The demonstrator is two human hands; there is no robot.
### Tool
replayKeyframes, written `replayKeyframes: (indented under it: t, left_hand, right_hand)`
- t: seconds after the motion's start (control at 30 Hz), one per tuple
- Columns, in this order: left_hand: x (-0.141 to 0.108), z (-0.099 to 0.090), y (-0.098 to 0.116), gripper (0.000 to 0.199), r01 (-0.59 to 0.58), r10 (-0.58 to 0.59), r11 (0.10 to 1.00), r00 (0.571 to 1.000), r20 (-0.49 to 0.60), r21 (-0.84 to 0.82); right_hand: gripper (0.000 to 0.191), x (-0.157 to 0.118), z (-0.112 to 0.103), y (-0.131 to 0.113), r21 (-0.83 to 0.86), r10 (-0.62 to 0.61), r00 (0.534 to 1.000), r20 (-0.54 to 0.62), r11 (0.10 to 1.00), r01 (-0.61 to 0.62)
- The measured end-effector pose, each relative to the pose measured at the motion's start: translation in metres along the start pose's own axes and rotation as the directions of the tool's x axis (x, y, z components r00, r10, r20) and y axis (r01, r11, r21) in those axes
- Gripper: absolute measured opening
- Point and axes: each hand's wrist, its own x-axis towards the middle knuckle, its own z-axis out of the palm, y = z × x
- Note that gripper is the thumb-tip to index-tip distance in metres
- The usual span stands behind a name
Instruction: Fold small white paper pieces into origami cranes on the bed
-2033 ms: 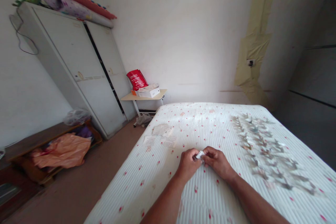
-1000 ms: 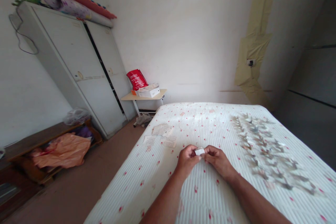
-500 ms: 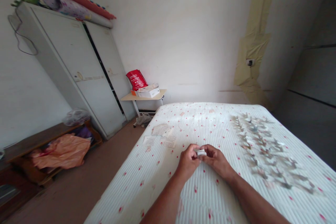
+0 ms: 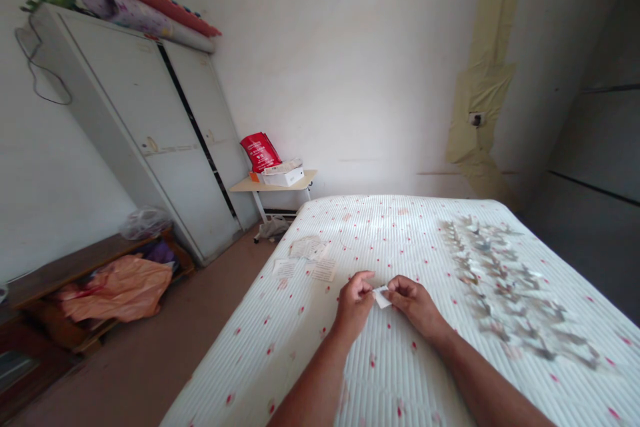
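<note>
A small folded piece of white paper [image 4: 382, 298] is held up over the bed between my two hands. My right hand [image 4: 414, 303] pinches its right side between thumb and fingers. At its left corner is the thumb of my left hand [image 4: 354, 303], whose fingers are curled in, with the index finger raised a little. Further off to the left, several printed paper sheets [image 4: 324, 271] lie flat, some overlapping. On the right side of the bed, rows of small folded paper figures [image 4: 505, 287] stand close together; their exact shape is blurred.
The bed cover [image 4: 370, 373] is white, ribbed and dotted with red. Beyond the bed's left edge stand a small table [image 4: 240, 185] with a red bag [image 4: 261, 152] and a white box [image 4: 284, 177], a grey cabinet [image 4: 125, 93], and a low wooden shelf [image 4: 55, 260] with an orange plastic bag [image 4: 120, 290].
The paper has turned in my fingers and more of its face shows, tilted downward. My left hand has shifted slightly left, its fingers loosened from around the paper.
</note>
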Motion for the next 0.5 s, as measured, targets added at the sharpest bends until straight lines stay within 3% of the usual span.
replayKeyframes:
  t: [0.17, 0.3, 0.5]
  left_hand:
    - [-0.003, 0.001, 0.004, 0.037, -0.094, 0.100, 0.991, 0.993, -0.063, 0.091]
    - [-0.006, 0.001, 0.010, 0.040, -0.162, 0.171, 0.971, 0.985, -0.038, 0.175]
    - [-0.008, -0.001, 0.015, 0.040, -0.219, 0.223, 0.953, 0.975, 0.005, 0.209]
  right_hand:
    - [0.031, 0.000, 0.002, 0.003, 0.029, 0.015, 0.999, 0.040, 0.999, -0.016]
    - [0.028, -0.001, 0.002, -0.003, 0.091, -0.005, 0.998, 0.062, 0.996, -0.001]
    - [0.028, -0.002, 0.001, -0.006, 0.010, -0.035, 0.998, 0.058, 0.999, 0.034]
